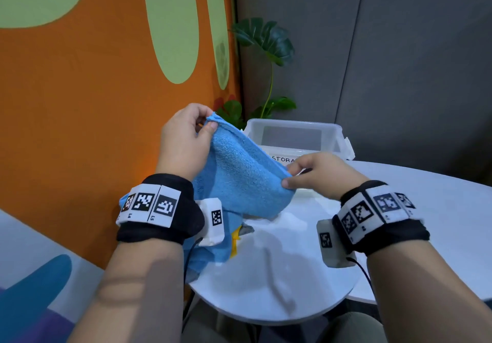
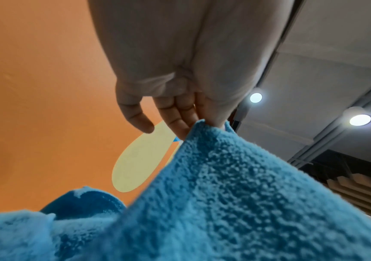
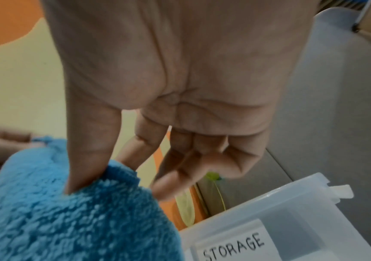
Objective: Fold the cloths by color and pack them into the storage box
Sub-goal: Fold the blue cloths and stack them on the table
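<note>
Over the round white table (image 1: 279, 276), near its left edge, I hold the blue cloth (image 1: 239, 177) up in the air. Orange wall (image 1: 80, 116) sits close on my left, table edge curves just under my left forearm, grey wall panel behind. Free tabletop lies in front of me and off to my right. Storage box (image 1: 295, 136) stands at the table's far side, lid off, inside looks bare, label reading STORAGE on its near wall, partly hidden by my right hand in the head view.

My left hand (image 1: 186, 143) is raised higher and further out, back of hand toward me, wrist band with markers below it. My right hand (image 1: 316, 176) is lower and closer to the box, palm turned down.

Left thumb and forefinger pinch one top corner of the cloth; in the left wrist view the other fingers (image 2: 180, 113) hang fairly straight beside the pinched corner, little finger apart. Right thumb and forefinger pinch the opposite corner; the right wrist view shows my thumb (image 3: 86, 159) pressed into the pile, remaining fingers loosely curled and off the cloth. Top edge runs taut, slanting down from left to right. Rest of the cloth drapes down, lower part bunched on the table by my left wrist. Something yellow (image 1: 235, 244) pokes out beneath it, cannot tell what.
</note>
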A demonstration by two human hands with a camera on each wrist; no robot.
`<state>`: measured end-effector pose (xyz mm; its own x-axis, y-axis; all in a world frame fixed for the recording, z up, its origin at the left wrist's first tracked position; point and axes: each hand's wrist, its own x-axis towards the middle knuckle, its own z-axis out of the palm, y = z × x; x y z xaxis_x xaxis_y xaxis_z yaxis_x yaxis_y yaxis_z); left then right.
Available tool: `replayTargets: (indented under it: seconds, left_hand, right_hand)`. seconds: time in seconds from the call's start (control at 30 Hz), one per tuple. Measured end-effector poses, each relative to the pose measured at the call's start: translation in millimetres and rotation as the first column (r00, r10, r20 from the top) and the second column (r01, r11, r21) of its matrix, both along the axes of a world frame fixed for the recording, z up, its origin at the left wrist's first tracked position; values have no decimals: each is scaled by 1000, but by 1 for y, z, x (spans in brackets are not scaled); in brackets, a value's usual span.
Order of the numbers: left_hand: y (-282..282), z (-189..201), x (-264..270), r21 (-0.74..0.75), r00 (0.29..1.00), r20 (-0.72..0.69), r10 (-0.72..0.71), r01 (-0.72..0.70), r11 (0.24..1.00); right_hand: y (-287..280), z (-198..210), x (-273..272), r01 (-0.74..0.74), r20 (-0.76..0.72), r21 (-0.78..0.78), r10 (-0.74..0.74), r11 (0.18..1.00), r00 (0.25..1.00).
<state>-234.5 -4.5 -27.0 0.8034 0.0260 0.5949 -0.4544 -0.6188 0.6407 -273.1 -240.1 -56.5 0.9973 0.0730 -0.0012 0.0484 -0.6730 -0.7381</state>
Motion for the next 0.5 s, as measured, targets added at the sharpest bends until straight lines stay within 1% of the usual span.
replayTargets:
  seconds: [0.1,0.2,0.23,0.27,0.33,0.4,0.5]
  left_hand:
    - [5,-3,1,40,998,2,55,-55,998]
    - [5,-6,0,61,998,-4,60,-59,996]
    - [5,-6,0,63,999,-4,52,-51,997]
    - [4,-7,-1,61,999,-3,37,-36,997]
    - [1,-8,-2,36,1000,-11,-17,18,999]
    - [-2,-10,-4,12,997,-33,-70,71,997]
    - [-4,-11,-6,57,996,-25,-91,92,994]
  right_hand:
    - [-9,10,-4,15,33,120,-19,993,999]
    - [-12,17,-3,79,100,255,-108,964,989]
    - [-11,18,-1,116,133,256,-153,960,979]
    - [-10,19,0,154,167,226,-194,962,967]
    - [-7,21,2,207,220,130,-231,970,948]
    - [-5,24,0,210,224,57,-218,976,950]
    - [-4,26,-2,193,217,27,-194,981,957]
